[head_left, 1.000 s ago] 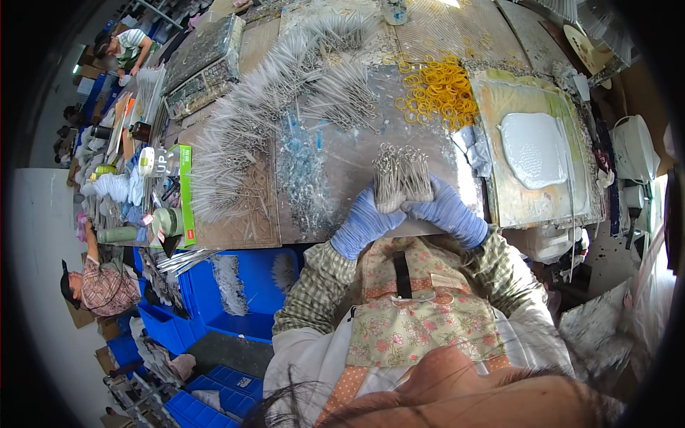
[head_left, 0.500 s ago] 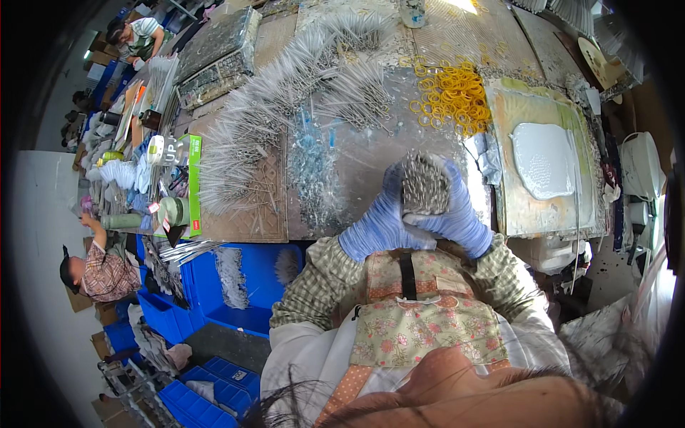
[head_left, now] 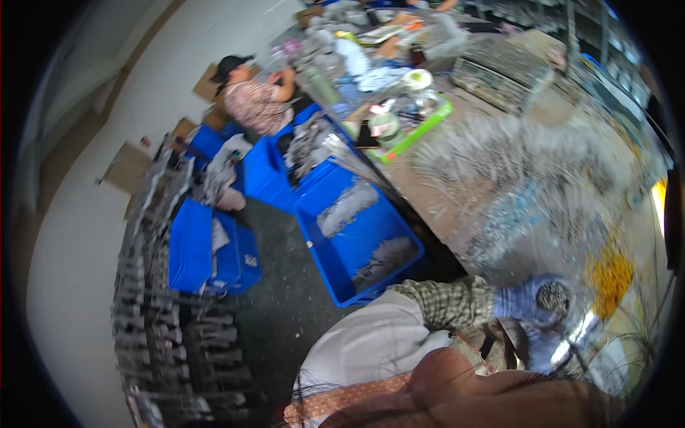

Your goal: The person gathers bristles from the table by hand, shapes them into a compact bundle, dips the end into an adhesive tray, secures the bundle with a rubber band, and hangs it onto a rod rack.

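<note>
Wire bundle [head_left: 553,298] in play at the table's near side, its round, speckled end turned into view. It is gripped by the left hand [head_left: 519,299], the blue-gloved fingers curled narrowly around it. Just below, the right hand [head_left: 546,346] is caught in blur; whether its fingers are wide or narrow cannot be told.

On to markings: one pale patch is borne by the left blue container [head_left: 214,250], too small to be read.

Now the count: one open blue bin [head_left: 357,239], two bristly grey clumps [head_left: 349,207] held in it; one heap of yellow rings [head_left: 610,282]; one green-edged box [head_left: 417,132]; one capped co-worker [head_left: 257,103] seated farther off. Loose wire pieces [head_left: 514,150] are strewn too thickly to be counted.

Edges: the open bin is set close along the slanting table [head_left: 435,203], and dark floor [head_left: 275,250] is seen between bin and container.
</note>
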A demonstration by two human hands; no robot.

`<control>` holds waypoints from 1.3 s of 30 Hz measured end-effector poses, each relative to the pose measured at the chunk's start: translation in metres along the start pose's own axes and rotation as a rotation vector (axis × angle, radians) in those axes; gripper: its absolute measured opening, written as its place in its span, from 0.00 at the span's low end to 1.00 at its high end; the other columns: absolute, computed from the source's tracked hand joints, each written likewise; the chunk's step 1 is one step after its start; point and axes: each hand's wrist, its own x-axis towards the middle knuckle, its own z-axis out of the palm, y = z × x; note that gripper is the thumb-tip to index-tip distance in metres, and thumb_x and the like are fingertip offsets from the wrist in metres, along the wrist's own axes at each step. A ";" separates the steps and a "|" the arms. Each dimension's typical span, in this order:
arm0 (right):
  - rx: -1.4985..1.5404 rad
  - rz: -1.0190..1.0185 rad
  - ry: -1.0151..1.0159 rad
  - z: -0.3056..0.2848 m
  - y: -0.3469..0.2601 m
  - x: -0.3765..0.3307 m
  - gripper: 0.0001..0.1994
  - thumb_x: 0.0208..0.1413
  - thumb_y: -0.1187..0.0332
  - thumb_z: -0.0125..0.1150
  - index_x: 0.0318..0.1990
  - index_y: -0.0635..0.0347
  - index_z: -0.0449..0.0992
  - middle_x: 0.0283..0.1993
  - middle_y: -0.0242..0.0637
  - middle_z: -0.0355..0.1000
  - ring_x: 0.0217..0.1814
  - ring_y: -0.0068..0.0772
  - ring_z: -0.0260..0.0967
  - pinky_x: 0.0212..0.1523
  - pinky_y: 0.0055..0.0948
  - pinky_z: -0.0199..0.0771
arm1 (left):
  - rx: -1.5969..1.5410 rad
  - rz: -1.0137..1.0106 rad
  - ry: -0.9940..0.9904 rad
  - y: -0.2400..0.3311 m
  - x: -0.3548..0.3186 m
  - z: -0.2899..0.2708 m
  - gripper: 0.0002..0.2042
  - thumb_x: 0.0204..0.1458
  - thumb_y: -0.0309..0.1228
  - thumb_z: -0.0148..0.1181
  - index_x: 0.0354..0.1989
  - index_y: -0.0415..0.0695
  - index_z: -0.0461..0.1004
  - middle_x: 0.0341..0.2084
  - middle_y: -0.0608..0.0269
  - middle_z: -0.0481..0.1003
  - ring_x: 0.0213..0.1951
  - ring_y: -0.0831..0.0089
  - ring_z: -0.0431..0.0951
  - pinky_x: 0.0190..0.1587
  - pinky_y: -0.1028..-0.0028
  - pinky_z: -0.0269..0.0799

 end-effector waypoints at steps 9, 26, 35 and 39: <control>-0.070 -0.089 0.102 0.005 0.034 0.019 0.54 0.33 0.58 0.86 0.70 0.64 0.60 0.64 0.43 0.69 0.65 0.38 0.68 0.67 0.38 0.67 | 0.382 0.194 -0.131 0.004 0.026 -0.019 0.38 0.29 0.43 0.78 0.55 0.45 0.73 0.51 0.56 0.75 0.51 0.55 0.74 0.59 0.61 0.67; -0.078 -0.106 0.108 0.004 0.040 0.013 0.51 0.36 0.63 0.84 0.70 0.63 0.60 0.65 0.43 0.68 0.65 0.38 0.67 0.67 0.37 0.67 | 0.006 0.147 -0.059 -0.037 0.010 0.000 0.48 0.32 0.43 0.83 0.66 0.44 0.66 0.55 0.52 0.74 0.62 0.58 0.71 0.66 0.60 0.65; -0.079 -0.103 0.107 0.003 0.042 0.012 0.49 0.37 0.66 0.82 0.70 0.62 0.60 0.65 0.43 0.68 0.65 0.37 0.67 0.68 0.37 0.67 | 0.163 0.151 -0.283 -0.012 0.026 -0.015 0.49 0.33 0.40 0.84 0.68 0.49 0.65 0.54 0.58 0.77 0.62 0.60 0.71 0.59 0.59 0.74; -0.071 -0.119 0.092 0.005 0.042 0.015 0.49 0.38 0.67 0.82 0.70 0.62 0.60 0.65 0.42 0.68 0.65 0.37 0.67 0.68 0.37 0.67 | 0.205 0.231 -0.102 -0.020 0.008 -0.005 0.56 0.27 0.40 0.87 0.71 0.45 0.61 0.58 0.56 0.74 0.64 0.59 0.70 0.67 0.60 0.65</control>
